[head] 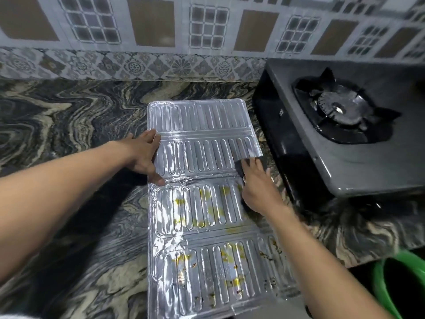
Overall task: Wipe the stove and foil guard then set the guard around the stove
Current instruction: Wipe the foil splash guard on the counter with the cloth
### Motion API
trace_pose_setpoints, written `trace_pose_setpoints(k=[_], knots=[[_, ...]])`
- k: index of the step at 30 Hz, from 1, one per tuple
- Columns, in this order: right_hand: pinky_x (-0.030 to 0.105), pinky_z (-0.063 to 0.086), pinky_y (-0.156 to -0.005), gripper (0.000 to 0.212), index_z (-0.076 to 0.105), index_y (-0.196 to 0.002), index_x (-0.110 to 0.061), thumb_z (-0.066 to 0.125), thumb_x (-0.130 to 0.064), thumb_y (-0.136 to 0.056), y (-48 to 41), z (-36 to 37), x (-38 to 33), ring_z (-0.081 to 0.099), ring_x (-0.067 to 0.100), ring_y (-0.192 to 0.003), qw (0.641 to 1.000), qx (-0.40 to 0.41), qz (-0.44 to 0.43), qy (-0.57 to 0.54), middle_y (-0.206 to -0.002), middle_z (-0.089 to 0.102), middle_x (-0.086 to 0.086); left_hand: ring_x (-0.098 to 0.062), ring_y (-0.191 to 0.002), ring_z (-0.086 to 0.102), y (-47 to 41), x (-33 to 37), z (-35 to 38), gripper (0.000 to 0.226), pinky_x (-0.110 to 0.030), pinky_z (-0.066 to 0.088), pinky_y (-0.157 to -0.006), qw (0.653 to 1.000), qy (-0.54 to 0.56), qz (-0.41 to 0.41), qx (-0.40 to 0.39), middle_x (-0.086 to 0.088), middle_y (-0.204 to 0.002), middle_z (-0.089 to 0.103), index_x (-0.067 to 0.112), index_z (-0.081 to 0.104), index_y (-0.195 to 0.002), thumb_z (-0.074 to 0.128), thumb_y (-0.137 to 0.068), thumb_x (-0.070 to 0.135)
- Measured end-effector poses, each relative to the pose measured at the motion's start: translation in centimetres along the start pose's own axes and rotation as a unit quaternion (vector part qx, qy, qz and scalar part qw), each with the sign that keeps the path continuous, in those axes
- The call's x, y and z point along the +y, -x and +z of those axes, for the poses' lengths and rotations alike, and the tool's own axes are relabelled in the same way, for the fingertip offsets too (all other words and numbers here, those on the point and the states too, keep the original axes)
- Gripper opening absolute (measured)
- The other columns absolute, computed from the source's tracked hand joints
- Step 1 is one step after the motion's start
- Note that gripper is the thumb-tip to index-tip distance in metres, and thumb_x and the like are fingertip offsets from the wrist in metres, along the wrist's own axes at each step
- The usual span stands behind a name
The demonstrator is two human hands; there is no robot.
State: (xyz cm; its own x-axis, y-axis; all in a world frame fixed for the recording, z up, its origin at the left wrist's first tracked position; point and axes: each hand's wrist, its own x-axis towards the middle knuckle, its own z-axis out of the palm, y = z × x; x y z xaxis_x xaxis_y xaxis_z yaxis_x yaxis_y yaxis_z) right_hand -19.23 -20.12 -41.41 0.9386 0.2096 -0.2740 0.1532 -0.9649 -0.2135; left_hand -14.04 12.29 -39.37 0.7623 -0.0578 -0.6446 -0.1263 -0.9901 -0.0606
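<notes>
A ribbed silver foil guard (pixel 202 139) lies unfolded flat on the marbled counter, its near panels spotted with yellow and brown stains. My left hand (pixel 143 155) presses flat on the guard's left edge, fingers spread. My right hand (pixel 258 187) holds a dark cloth (pixel 251 163) against the guard's right side, on its second panel. The grey gas stove (pixel 340 157) with a black burner (pixel 340 109) stands to the right of the guard, apart from it.
The dark swirled stone counter (pixel 69 125) stretches to the left. A tiled wall (pixel 161 42) rises behind it. A green plastic container (pixel 400 284) sits below the counter's edge at the lower right.
</notes>
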Motion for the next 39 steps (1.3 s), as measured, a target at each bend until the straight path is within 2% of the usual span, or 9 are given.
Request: trace_pose_setpoints(k=[1, 4, 8, 13, 16, 19, 28, 32, 39], knots=[[0.048, 0.002, -0.122, 0.060, 0.013, -0.155, -0.010, 0.037, -0.028, -0.103, 0.8, 1.1, 0.1, 0.002, 0.028, -0.151, 0.999, 0.035, 0.005, 0.004, -0.163, 0.010, 0.014, -0.019, -0.149, -0.019, 0.0, 0.0, 0.1, 0.157, -0.052, -0.002, -0.121, 1.000, -0.002, 0.002, 0.004, -0.002, -0.160, -0.029, 0.015, -0.021, -0.152, 0.065, -0.045, 0.089], [0.045, -0.002, -0.122, 0.071, 0.011, -0.156, -0.010, 0.040, -0.006, -0.091, 2.6, 3.0, -0.8, -0.002, 0.024, -0.151, 0.996, 0.082, 0.024, 0.003, -0.164, 0.007, 0.013, -0.020, -0.150, -0.016, 0.0, 0.0, 0.3, 0.155, -0.054, 0.003, -0.121, 1.000, -0.011, 0.015, 0.022, -0.004, -0.161, -0.025, 0.014, -0.020, -0.153, 0.063, -0.046, 0.090], [0.043, 0.001, -0.123, 0.070, 0.020, -0.151, -0.004, 0.048, -0.005, -0.087, 3.9, 4.7, -5.0, 0.010, 0.024, -0.151, 0.991, 0.128, 0.025, -0.031, -0.161, 0.019, 0.015, -0.021, -0.151, -0.014, 0.3, -0.4, 0.6, 0.154, -0.054, 0.004, -0.121, 0.999, 0.002, 0.029, 0.037, -0.003, -0.162, -0.023, 0.016, -0.019, -0.153, 0.060, -0.045, 0.092], [0.046, -0.001, -0.122, 0.071, 0.016, -0.153, -0.003, 0.046, -0.010, -0.089, 4.1, 5.8, -10.3, 0.006, 0.026, -0.151, 0.995, 0.096, -0.025, -0.019, -0.162, 0.013, 0.016, -0.020, -0.150, -0.018, 0.5, -1.0, 1.0, 0.151, -0.054, 0.000, -0.121, 0.998, 0.015, 0.054, 0.040, -0.001, -0.161, -0.025, 0.019, -0.022, -0.152, 0.058, -0.047, 0.093], [0.048, 0.002, -0.121, 0.076, 0.013, -0.154, -0.005, 0.046, -0.010, -0.086, 4.1, 6.2, -12.3, 0.004, 0.027, -0.151, 0.995, 0.078, -0.052, -0.018, -0.163, 0.011, 0.017, -0.021, -0.150, -0.015, 0.3, -1.2, 0.4, 0.154, -0.052, 0.001, -0.121, 0.998, 0.032, 0.053, 0.029, -0.002, -0.162, -0.023, 0.020, -0.019, -0.153, 0.066, -0.045, 0.089], [0.047, -0.001, -0.121, 0.076, 0.011, -0.154, -0.007, 0.046, -0.011, -0.086, 3.9, 6.4, -12.5, 0.002, 0.025, -0.151, 0.996, 0.074, -0.051, -0.018, -0.163, 0.010, 0.015, -0.022, -0.152, -0.008, 0.2, -1.8, 0.9, 0.157, -0.047, 0.004, -0.122, 0.997, 0.049, 0.054, 0.041, -0.002, -0.164, -0.019, 0.023, -0.014, -0.154, 0.074, -0.040, 0.083], [0.048, -0.006, -0.120, 0.083, 0.002, -0.155, -0.005, 0.044, -0.012, -0.083, 4.4, 7.1, -15.0, -0.001, 0.029, -0.151, 0.995, 0.077, -0.057, -0.011, -0.163, 0.005, 0.016, -0.021, -0.150, -0.018, -0.1, -2.5, 1.3, 0.153, -0.051, -0.002, -0.121, 0.996, 0.036, 0.074, 0.047, -0.004, -0.162, -0.025, 0.021, -0.018, -0.154, 0.075, -0.047, 0.080], [0.047, -0.009, -0.120, 0.085, 0.000, -0.155, -0.005, 0.042, -0.004, -0.080, 5.3, 7.6, -15.7, -0.004, 0.027, -0.151, 0.994, 0.087, -0.054, -0.036, -0.164, 0.003, 0.016, -0.020, -0.150, -0.019, -0.2, -2.3, 1.3, 0.153, -0.050, -0.002, -0.121, 0.996, 0.041, 0.067, 0.041, -0.003, -0.161, -0.026, 0.022, -0.016, -0.154, 0.077, -0.046, 0.079], [0.046, -0.008, -0.121, 0.086, 0.013, -0.155, -0.007, 0.048, -0.005, -0.077, 4.9, 8.2, -17.2, 0.004, 0.025, -0.151, 0.990, 0.079, -0.104, -0.047, -0.162, 0.015, 0.015, -0.019, -0.149, -0.020, 0.0, -2.3, 1.3, 0.151, -0.047, -0.005, -0.119, 0.996, 0.054, 0.063, 0.035, -0.001, -0.161, -0.028, 0.024, -0.016, -0.154, 0.079, -0.049, 0.075]])
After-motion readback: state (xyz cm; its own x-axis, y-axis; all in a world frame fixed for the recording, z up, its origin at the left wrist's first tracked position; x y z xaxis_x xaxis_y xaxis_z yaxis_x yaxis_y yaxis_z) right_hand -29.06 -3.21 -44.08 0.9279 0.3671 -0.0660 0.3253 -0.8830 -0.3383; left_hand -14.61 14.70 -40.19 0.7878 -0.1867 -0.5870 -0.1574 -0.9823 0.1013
